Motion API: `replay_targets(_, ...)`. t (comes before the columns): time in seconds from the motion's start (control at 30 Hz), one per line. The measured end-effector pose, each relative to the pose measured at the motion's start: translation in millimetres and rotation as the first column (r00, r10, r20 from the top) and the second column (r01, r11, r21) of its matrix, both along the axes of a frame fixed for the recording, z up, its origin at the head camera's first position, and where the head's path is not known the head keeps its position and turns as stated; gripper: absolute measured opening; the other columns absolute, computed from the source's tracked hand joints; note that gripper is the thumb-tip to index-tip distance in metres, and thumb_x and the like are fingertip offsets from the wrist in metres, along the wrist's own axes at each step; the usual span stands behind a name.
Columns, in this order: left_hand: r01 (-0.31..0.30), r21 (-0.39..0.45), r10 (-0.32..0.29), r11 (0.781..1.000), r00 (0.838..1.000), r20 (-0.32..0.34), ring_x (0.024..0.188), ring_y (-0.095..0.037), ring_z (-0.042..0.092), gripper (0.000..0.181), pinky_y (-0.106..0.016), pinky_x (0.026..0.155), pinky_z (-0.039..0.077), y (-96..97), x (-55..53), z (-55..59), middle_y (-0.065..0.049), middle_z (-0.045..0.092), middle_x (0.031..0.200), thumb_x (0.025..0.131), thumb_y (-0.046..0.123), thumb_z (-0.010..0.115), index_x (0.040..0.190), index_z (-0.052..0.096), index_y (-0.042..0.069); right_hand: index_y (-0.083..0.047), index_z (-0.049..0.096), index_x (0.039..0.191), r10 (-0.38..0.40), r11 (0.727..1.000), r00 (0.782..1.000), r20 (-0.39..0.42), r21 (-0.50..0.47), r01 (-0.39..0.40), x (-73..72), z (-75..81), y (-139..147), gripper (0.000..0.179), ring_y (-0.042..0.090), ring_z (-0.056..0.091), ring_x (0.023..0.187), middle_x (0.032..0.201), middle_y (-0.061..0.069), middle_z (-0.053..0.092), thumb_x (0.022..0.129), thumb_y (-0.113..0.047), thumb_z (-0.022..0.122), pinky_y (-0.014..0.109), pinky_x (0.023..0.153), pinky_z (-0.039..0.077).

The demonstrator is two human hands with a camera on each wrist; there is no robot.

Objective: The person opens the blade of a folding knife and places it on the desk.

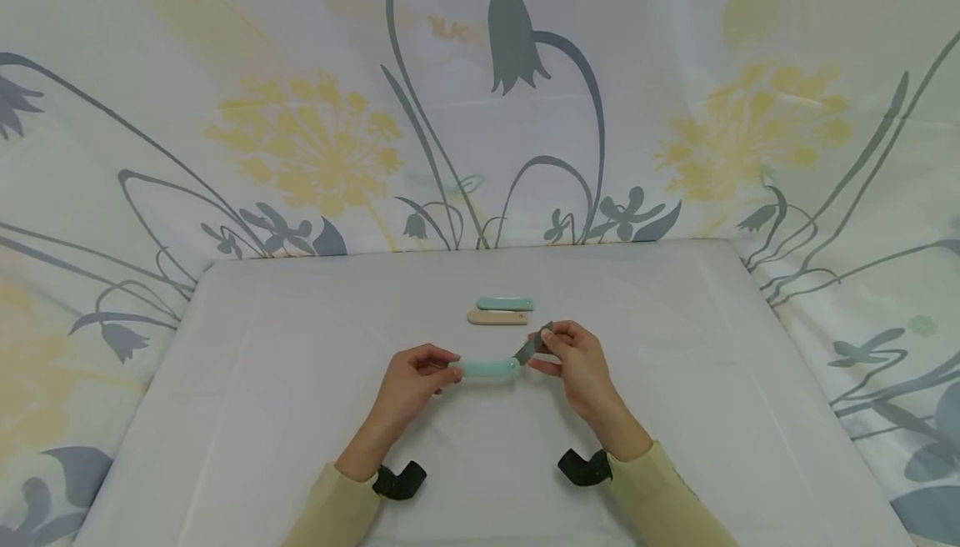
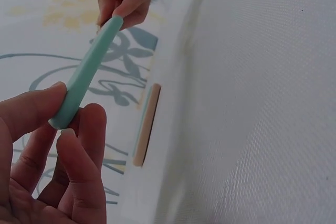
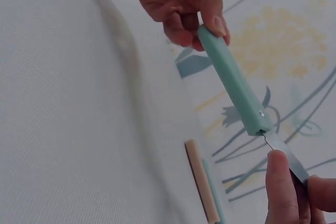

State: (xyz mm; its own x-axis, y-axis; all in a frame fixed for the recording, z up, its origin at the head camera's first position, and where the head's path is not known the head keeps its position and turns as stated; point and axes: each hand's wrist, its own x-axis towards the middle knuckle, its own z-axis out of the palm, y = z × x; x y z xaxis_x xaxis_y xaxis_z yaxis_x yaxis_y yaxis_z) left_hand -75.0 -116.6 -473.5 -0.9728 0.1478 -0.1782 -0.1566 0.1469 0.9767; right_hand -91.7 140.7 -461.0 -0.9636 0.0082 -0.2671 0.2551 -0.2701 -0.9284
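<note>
A folding knife with a mint-green handle (image 1: 487, 368) is held up between the two hands over the table. My left hand (image 1: 417, 376) pinches the rounded far end of the handle between thumb and fingers. At the pivot end, marked by a small rivet, the grey metal blade (image 3: 289, 158) stands out at an angle, swung out of the handle. My right hand (image 1: 581, 363) pinches that blade between thumb and fingers, covering its tip in the right wrist view. Two closed folding knives, one mint (image 1: 506, 303) and one beige (image 1: 498, 318), lie side by side just beyond the hands.
A white cloth covers the table (image 1: 285, 322). Behind and at the sides hangs a white curtain (image 1: 450, 130) printed with grey and yellow flowers. Black wrist-worn devices (image 1: 400, 480) sit at both cuffs of the yellow sleeves (image 1: 663, 497).
</note>
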Motion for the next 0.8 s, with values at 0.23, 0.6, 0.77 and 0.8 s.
replay_targets(0.23, 0.061, -0.032, -0.061, 0.998, 0.998, -0.019, 0.077, -0.016, 0.064, 0.020, -0.025, 0.062, 0.047, -0.4, 0.9, -1.4, -0.005, 0.070, 0.092, 0.083, 0.014, 0.081, 0.099, 0.073, 0.005, 0.000, 0.052, 0.096, -0.093, 0.994, 0.995, -0.017, -0.062, 0.092, 0.2, -0.2, -2.0, 0.005, 0.021, 0.067, 0.089, 0.096, 0.012, 0.067, 0.101, 0.001, 0.052, 0.040, 0.077, 0.058)
replay_targets(0.6, 0.074, -0.009, -0.074, 0.997, 0.997, 0.020, 0.074, -0.016, 0.062, 0.022, -0.025, 0.061, 0.045, 4.5, 4.2, -0.3, -0.002, 0.069, 0.088, 0.080, 0.010, 0.083, 0.098, 0.072, 0.003, 0.008, 0.051, 0.102, -0.132, 0.985, 0.991, -0.027, -0.116, 0.128, 0.8, 2.4, -4.1, 0.005, 0.018, 0.067, 0.086, 0.093, 0.010, 0.067, 0.101, 0.002, 0.051, 0.037, 0.076, 0.058)
replay_targets(0.77, 0.081, -0.001, -0.081, 0.997, 0.997, 0.004, 0.074, -0.016, 0.062, 0.022, -0.025, 0.061, 0.045, 3.7, 4.1, -1.0, -0.005, 0.069, 0.090, 0.082, 0.009, 0.082, 0.100, 0.072, 0.002, 0.000, 0.048, 0.099, -0.123, 0.984, 0.992, -0.016, -0.130, 0.120, 0.4, 2.7, -3.1, 0.004, 0.018, 0.067, 0.088, 0.095, 0.009, 0.066, 0.102, 0.001, 0.050, 0.038, 0.079, 0.057)
replay_targets(0.8, 0.083, 0.001, -0.083, 0.997, 0.997, -0.001, 0.074, -0.016, 0.062, 0.022, -0.025, 0.061, 0.046, 3.1, 3.8, -1.8, -0.005, 0.069, 0.091, 0.082, 0.009, 0.081, 0.101, 0.072, 0.001, -0.001, 0.048, 0.098, -0.121, 0.984, 0.993, -0.013, -0.132, 0.118, 0.3, 2.7, -2.9, 0.004, 0.018, 0.067, 0.088, 0.095, 0.009, 0.066, 0.102, 0.000, 0.050, 0.038, 0.080, 0.057)
